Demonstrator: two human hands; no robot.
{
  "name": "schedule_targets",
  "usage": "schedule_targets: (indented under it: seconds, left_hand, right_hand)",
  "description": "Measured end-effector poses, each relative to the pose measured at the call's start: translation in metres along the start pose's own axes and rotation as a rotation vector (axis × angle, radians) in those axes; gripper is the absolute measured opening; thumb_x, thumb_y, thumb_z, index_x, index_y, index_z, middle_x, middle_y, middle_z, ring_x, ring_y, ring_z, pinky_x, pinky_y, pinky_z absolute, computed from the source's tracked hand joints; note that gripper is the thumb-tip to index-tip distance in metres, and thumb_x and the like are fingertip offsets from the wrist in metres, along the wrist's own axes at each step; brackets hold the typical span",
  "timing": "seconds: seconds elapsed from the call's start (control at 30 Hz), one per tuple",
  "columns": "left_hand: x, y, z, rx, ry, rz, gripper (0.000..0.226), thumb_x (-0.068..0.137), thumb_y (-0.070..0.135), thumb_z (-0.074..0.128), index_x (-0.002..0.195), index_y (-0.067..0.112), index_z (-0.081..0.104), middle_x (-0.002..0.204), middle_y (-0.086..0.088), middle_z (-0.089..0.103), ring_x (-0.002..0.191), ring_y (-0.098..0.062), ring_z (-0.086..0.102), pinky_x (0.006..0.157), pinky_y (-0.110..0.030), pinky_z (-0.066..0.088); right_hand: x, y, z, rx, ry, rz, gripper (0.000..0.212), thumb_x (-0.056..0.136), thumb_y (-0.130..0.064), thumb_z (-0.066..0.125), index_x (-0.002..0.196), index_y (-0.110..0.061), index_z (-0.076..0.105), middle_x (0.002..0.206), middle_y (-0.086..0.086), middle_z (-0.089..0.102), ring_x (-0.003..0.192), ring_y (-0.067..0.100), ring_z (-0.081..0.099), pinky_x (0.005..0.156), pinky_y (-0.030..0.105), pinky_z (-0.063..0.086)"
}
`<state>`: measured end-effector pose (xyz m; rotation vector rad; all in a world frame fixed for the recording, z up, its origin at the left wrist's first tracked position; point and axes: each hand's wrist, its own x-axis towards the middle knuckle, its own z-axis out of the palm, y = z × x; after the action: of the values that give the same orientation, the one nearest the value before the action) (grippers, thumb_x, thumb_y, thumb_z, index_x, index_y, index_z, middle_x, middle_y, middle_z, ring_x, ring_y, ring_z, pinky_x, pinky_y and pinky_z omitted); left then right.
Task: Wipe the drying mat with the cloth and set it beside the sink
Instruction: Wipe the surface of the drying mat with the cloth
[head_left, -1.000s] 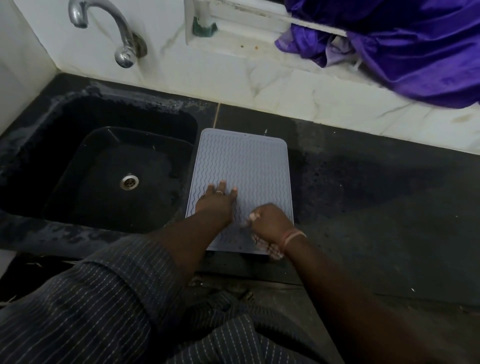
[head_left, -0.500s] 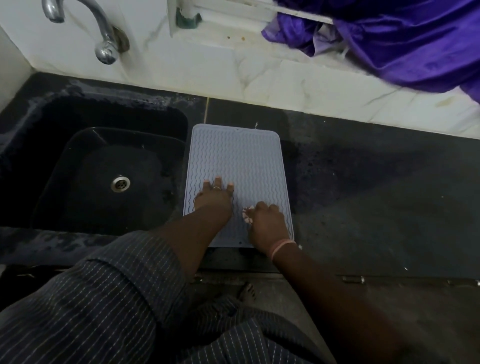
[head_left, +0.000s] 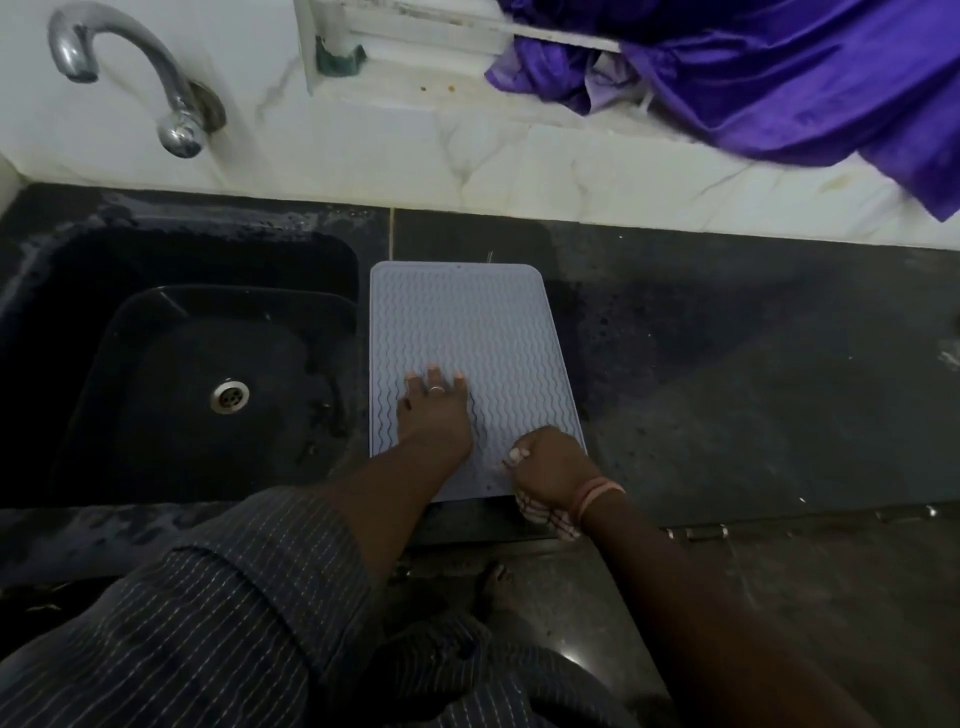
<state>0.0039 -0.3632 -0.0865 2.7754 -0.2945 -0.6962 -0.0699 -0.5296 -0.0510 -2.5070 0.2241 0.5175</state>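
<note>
Drying mat (head_left: 470, 332), a grey rounded rectangle ribbed with wavy lines, is laid flat on the dark speckled stone bench (head_left: 727, 374), just beside the black moulded sink (head_left: 171, 364). It is pressed down by the left hand (head_left: 434, 413), fingers straight. A crumpled checked cloth (head_left: 545, 512) is clutched in the right hand's (head_left: 550, 465) grip at the mat's near right corner.
</note>
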Motion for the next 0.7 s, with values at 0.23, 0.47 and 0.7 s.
schedule_targets:
  seconds: [0.23, 0.47, 0.7]
  left_hand:
    - [0.017, 0.015, 0.003, -0.043, -0.053, 0.023, 0.100, 0.096, 0.053, 0.061, 0.165, 0.018, -0.001, 0.171, -0.009, -0.017, 0.155, -0.042, -0.019, 0.127, -0.054, -0.005]
    - [0.023, 0.012, -0.010, 0.087, -0.135, -0.021, 0.112, 0.089, 0.056, 0.070, 0.165, 0.021, -0.005, 0.171, -0.012, -0.015, 0.156, -0.043, -0.011, 0.127, -0.054, 0.004]
    - [0.018, 0.012, -0.013, 0.149, -0.126, -0.036, 0.109, 0.092, 0.039, 0.074, 0.165, 0.028, -0.006, 0.172, -0.006, -0.016, 0.157, -0.038, -0.010, 0.128, -0.050, 0.009]
  right_hand:
    - [0.032, 0.006, 0.006, -0.215, 0.032, -0.278, 0.017, 0.077, -0.008, 0.066, 0.089, -0.008, 0.077, 0.089, 0.015, 0.067, 0.081, 0.036, 0.065, 0.076, 0.039, 0.051]
    - [0.060, 0.015, 0.005, -0.240, 0.063, -0.370, 0.014, 0.078, -0.015, 0.068, 0.089, -0.014, 0.076, 0.092, 0.011, 0.065, 0.083, 0.032, 0.063, 0.072, 0.036, 0.049]
    - [0.119, -0.001, -0.024, -0.187, 0.036, -0.448, 0.009, 0.081, -0.011, 0.068, 0.085, -0.012, 0.076, 0.090, 0.014, 0.065, 0.083, 0.029, 0.064, 0.074, 0.038, 0.054]
